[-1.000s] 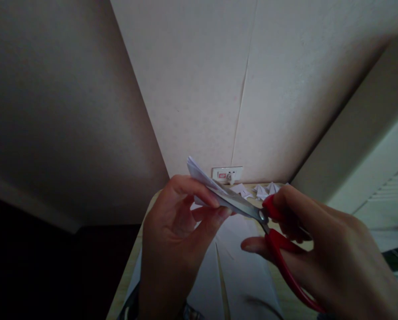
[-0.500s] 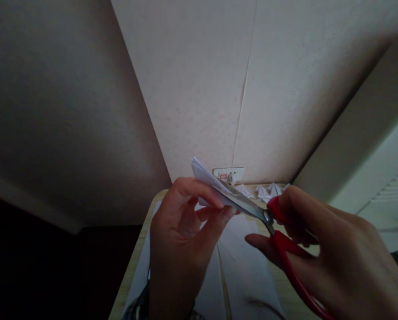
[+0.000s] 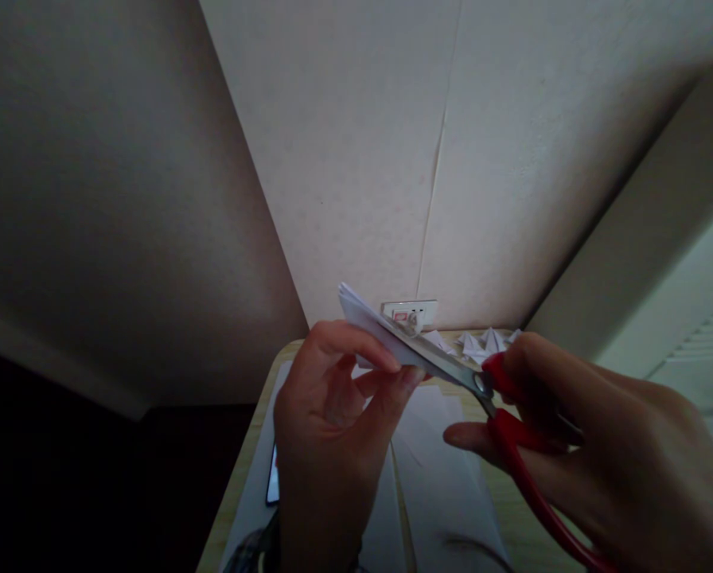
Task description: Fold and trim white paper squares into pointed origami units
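The left hand (image 3: 321, 438) is pinching the paper (image 3: 365, 322) above the table (image 3: 226, 513), against the scissors (image 3: 484, 385) the right hand (image 3: 616, 446) is gripping. Being light and easily creased, the paper is probably needing a flat edge pinch, clear of the cut.

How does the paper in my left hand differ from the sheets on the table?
The folded paper is pinched in the left hand; the flat sheets lie on the table. The folded paper looks small and layered; the flat sheets look larger. Scissors touch the folded paper, not the flat sheets. Both look white.
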`<state>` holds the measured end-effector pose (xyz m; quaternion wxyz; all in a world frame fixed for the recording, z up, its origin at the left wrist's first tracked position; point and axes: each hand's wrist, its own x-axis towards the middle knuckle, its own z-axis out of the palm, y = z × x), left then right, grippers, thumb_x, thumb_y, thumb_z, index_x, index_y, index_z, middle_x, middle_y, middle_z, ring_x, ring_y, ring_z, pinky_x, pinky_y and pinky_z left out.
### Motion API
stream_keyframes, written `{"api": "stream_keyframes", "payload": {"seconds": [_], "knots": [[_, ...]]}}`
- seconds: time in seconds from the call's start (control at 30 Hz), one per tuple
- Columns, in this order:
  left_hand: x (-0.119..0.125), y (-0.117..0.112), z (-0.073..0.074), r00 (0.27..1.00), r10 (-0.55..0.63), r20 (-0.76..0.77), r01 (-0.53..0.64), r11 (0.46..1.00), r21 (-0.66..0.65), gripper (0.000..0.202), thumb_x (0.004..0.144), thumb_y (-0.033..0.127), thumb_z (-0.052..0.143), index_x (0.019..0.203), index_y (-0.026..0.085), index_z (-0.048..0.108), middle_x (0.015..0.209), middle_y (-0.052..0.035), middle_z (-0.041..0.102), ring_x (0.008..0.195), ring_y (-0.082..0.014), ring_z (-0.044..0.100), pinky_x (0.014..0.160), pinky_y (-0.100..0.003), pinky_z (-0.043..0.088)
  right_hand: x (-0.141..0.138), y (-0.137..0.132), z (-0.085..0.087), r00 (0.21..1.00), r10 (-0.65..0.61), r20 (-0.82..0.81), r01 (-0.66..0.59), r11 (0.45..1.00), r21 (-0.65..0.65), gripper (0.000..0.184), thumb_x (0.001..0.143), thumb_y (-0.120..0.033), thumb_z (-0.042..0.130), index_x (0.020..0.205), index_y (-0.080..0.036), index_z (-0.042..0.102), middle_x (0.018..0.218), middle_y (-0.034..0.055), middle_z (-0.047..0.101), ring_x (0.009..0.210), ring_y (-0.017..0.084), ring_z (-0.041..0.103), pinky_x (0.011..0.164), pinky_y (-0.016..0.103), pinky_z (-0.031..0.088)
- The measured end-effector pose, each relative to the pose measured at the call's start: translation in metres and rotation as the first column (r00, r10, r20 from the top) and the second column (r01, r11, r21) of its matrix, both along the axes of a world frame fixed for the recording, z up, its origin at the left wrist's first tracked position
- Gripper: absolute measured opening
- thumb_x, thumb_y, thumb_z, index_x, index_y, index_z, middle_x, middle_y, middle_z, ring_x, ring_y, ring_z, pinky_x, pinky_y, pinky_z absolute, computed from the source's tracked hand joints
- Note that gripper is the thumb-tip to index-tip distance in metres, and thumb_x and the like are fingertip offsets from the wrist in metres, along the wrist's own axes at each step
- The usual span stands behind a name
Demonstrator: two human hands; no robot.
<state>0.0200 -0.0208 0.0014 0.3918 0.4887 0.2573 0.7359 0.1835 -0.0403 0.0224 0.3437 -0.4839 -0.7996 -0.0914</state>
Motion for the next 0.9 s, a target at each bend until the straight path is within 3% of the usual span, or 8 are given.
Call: {"api": "stream_keyframes", "payload": {"seconds": [0.13,0.27,0.37,0.47,0.53,0.6,0.67,0.9], "knots": [[-0.001,0.001,-0.001,1.0,-0.005,-0.01,0.005,1.0,-0.002,0.029,0.076,-0.003,0.074,0.075,0.025,0.066,0.075,0.0058,0.064,0.072,-0.009,0.064,0.066,-0.015,0.059,0.003,0.001,0.002,1.0,-0.005,-0.02,0.005,1.0,0.009,0.051,0.09,-0.069,0.049,0.063,-0.027,0.041,0.036,-0.0086,0.041,0.024,0.01,0.036,0.024,0.023,0.028],[-0.003,0.001,-0.004,1.0,-0.008,-0.03,0.007,1.0,-0.026,0.028,0.076,-0.001,0.075,0.078,0.026,0.065,0.075,0.0072,0.064,0.072,-0.0079,0.063,0.067,-0.012,0.057,0.021,0.016,-0.008,0.993,-0.097,-0.069,0.092,0.993,-0.072,0.059,0.085,-0.079,0.042,0.059,-0.026,0.043,0.037,-0.0049,0.047,0.028,0.012,0.042,0.027,0.024,0.029],[-0.006,-0.001,-0.001,0.999,-0.001,-0.049,-0.002,0.998,-0.06,0.028,0.076,-0.001,0.073,0.078,0.025,0.066,0.076,0.007,0.064,0.071,-0.008,0.062,0.065,-0.011,0.056,0.041,0.038,-0.037,0.96,-0.272,0.068,0.281,0.925,-0.257,0.061,0.082,-0.083,0.042,0.063,-0.025,0.046,0.045,-0.0009,0.054,0.036,0.016,0.049,0.035,0.027,0.031],[-0.008,-0.003,0.006,0.994,-0.017,-0.111,0.003,0.992,-0.123,0.028,0.076,-0.003,0.069,0.076,0.025,0.066,0.078,0.0065,0.066,0.074,-0.0083,0.064,0.066,-0.011,0.055,0.053,0.06,-0.081,0.956,-0.185,0.227,0.273,0.846,-0.458,0.039,0.09,-0.055,0.061,0.079,-0.019,0.059,0.063,0.0023,0.065,0.053,0.018,0.062,0.05,0.029,0.047],[-0.009,-0.004,0.01,0.988,-0.025,-0.153,0.004,0.99,-0.139,0.027,0.077,-0.002,0.068,0.077,0.026,0.066,0.078,0.0065,0.066,0.076,-0.0082,0.065,0.067,-0.01,0.055,0.056,0.07,-0.112,0.958,-0.116,0.26,0.243,0.812,-0.53,0.024,0.096,-0.038,0.061,0.101,-0.015,0.066,0.095,0.0071,0.072,0.079,0.019,0.069,0.07,0.034,0.057],[-0.011,-0.004,0.011,0.984,-0.019,-0.176,-0.007,0.989,-0.145,0.027,0.079,-0.001,0.067,0.078,0.026,0.066,0.078,0.0069,0.066,0.074,-0.0072,0.065,0.067,-0.009,0.054,0.057,0.076,-0.14,0.958,-0.052,0.282,0.215,0.78,-0.588,0.031,0.097,-0.033,0.061,0.124,-0.018,0.062,0.126,0.0096,0.065,0.103,0.022,0.067,0.087,0.043,0.058],[-0.013,-0.003,0.01,0.982,-0.03,-0.188,0.0,0.987,-0.16,0.026,0.081,0.0,0.065,0.078,0.026,0.065,0.076,0.0079,0.067,0.071,-0.0059,0.065,0.066,-0.008,0.053,0.058,0.08,-0.161,0.954,-0.01,0.3,0.203,0.759,-0.619,0.033,0.097,-0.033,0.061,0.126,-0.019,0.061,0.129,0.01,0.063,0.107,0.023,0.066,0.089,0.045,0.057],[-0.02,0.003,0.006,0.967,0.009,-0.254,-0.047,0.989,-0.142,0.024,0.082,0.006,0.068,0.091,0.027,0.062,0.08,0.0084,0.069,0.067,-0.0068,0.065,0.062,-0.012,0.056,0.066,0.087,-0.185,0.952,0.066,0.299,0.165,0.712,-0.682,0.032,0.097,-0.033,0.061,0.126,-0.019,0.061,0.129,0.0101,0.063,0.107,0.023,0.066,0.09,0.045,0.057]]}}
